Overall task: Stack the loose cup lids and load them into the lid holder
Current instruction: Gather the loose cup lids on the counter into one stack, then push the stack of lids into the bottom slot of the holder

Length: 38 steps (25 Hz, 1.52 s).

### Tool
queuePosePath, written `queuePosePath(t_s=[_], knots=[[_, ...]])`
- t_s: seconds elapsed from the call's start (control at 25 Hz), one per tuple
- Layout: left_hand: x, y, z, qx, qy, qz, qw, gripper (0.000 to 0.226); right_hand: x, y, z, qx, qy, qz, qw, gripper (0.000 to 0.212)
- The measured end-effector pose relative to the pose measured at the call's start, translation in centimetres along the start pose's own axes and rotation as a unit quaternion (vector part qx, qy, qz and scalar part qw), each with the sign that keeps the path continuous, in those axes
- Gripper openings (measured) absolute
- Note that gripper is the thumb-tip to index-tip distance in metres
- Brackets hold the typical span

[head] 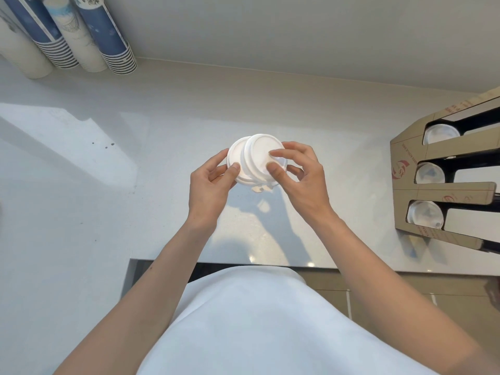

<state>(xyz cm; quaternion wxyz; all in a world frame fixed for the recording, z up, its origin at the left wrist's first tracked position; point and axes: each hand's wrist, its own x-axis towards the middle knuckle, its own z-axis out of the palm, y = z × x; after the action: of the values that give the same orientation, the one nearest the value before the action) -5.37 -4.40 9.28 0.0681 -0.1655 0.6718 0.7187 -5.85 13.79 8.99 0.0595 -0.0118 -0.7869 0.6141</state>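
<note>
While the brown cardboard lid holder point(405, 147) sits well off to the right, both hands — left hand point(208, 182), right hand point(300, 177) — pinch a small stack of round white plastic cup lids point(254, 155) above the pale glossy surface point(108, 185).

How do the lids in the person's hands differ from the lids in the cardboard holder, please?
The white lids in the hands are held above the counter, while the holder lids sit inside the cardboard holder. The held lids are opaque white and unevenly stacked, the top one offset; the holder lids look shinier and greyish, seen only through cut-outs. Both are round.
</note>
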Motion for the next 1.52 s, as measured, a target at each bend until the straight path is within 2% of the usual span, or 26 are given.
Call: queuePosePath(t_s=[0.08,0.28,0.6,0.8,1.08,1.28,1.52], knots=[[-0.1,0.4,-0.3,0.011,-0.002,0.005,1.000,0.046,-0.3,-0.3,0.2,0.003,0.034,-0.007,0.999,0.015],[-0.4,1.3,-0.8,0.044,-0.017,0.029,0.998,0.046,-0.4,-1.4,0.9,0.016,0.066,-0.014,0.998,0.019],[-1.1,2.0,-2.4,0.010,-0.056,0.029,0.998,0.044,-1.0,-3.3,2.1,0.117,0.069,0.091,0.986,0.030],[-2.0,2.5,-3.2,-0.006,-0.095,0.039,0.995,0.037,-2.4,-4.2,3.0,0.101,0.101,0.070,0.987,0.024],[-3.8,3.2,-3.5,0.052,-0.136,0.068,0.987,0.049,-4.8,-5.6,2.7,0.093,0.130,0.059,0.985,0.024],[-6.1,3.8,-1.6,0.045,-0.147,0.110,0.982,0.033,-6.5,-6.5,0.2,0.115,0.124,0.032,0.985,0.021],[-10.1,3.0,3.0,0.043,-0.136,0.141,0.980,0.037,-9.0,-6.2,-5.2,0.125,0.113,0.004,0.986,0.022]])
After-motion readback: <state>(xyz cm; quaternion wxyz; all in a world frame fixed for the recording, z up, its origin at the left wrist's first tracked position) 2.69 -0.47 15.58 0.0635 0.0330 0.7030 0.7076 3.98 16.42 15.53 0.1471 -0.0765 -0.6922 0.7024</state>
